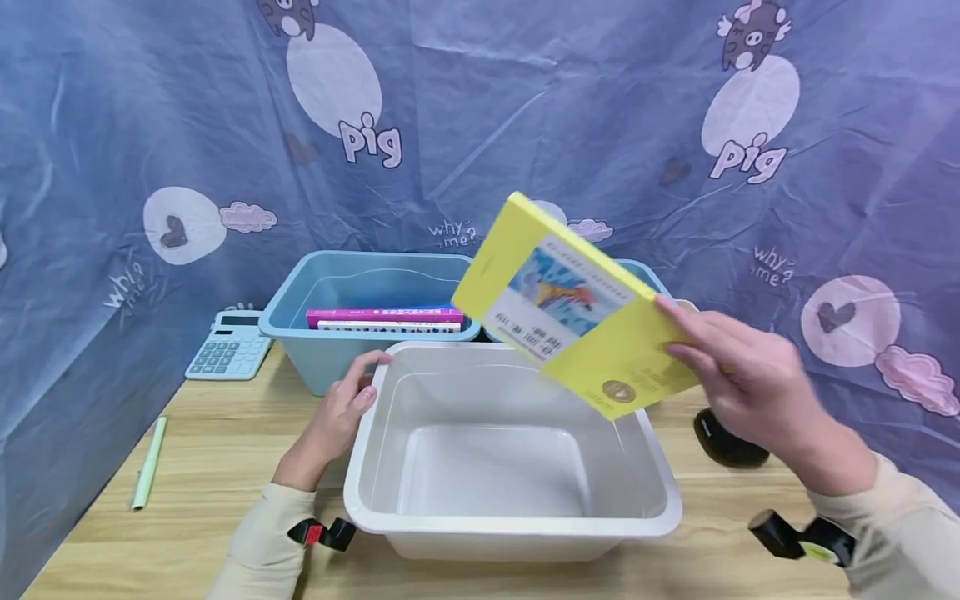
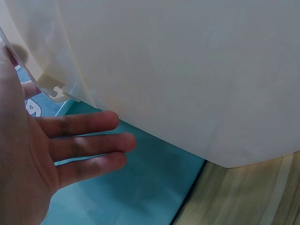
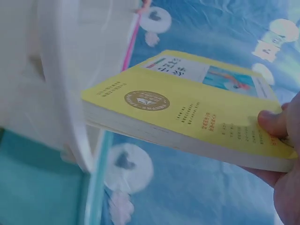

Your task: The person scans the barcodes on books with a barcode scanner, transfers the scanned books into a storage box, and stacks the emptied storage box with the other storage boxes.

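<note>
My right hand [image 1: 738, 375] grips a yellow book [image 1: 573, 308] by one edge and holds it tilted in the air above the far right part of a white plastic bin [image 1: 375, 483]. In the right wrist view my thumb presses on the book's [image 3: 187, 117] yellow cover beside the white bin's rim [image 3: 70, 108]. My left hand [image 1: 341, 412] rests on the bin's left rim, thumb over the edge, fingers straight along the outer wall. The left wrist view shows those fingers [image 2: 89, 143] beside the white wall [image 2: 187, 70]. The white bin is empty inside.
Behind the white bin stands a light blue bin [image 1: 300, 321] holding a pink book [image 1: 386, 316] and a white one. A second blue bin peeks out behind the yellow book. A calculator [image 1: 228, 346] and a pale green pen [image 1: 149, 462] lie at left; a black object [image 1: 727, 437] sits at right.
</note>
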Demonstrator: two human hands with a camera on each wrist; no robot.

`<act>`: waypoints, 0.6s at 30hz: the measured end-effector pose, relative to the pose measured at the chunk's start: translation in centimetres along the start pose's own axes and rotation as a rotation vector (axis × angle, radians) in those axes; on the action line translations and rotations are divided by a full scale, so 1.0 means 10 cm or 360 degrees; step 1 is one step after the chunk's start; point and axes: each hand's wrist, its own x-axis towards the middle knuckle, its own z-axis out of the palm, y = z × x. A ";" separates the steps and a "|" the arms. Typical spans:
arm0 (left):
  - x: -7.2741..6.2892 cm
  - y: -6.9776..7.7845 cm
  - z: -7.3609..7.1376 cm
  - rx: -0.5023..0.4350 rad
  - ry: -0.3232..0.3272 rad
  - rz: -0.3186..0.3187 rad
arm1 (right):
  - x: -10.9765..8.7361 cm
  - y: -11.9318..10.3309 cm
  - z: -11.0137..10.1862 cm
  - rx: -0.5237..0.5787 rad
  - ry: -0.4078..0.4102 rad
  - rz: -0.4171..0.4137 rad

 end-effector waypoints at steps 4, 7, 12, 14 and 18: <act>0.00 0.00 0.01 -0.0013 -0.0019 -0.0034 | -0.02 -0.05 -0.28 -0.0111 0.0124 0.0142; 0.00 -0.01 0.02 -0.0035 -0.0022 -0.0042 | -0.11 -0.04 -0.52 -0.0108 0.0145 0.0298; 0.01 -0.01 0.01 -0.0048 -0.0004 -0.0015 | -0.31 0.00 -0.87 -0.0159 0.0059 0.0658; 0.00 -0.01 0.00 -0.0046 0.0007 -0.0003 | -0.37 0.04 -0.97 -0.0232 0.0011 0.0766; -0.01 -0.01 0.01 -0.0028 0.0027 0.0018 | -0.50 0.10 -1.09 -0.0375 -0.0024 0.0898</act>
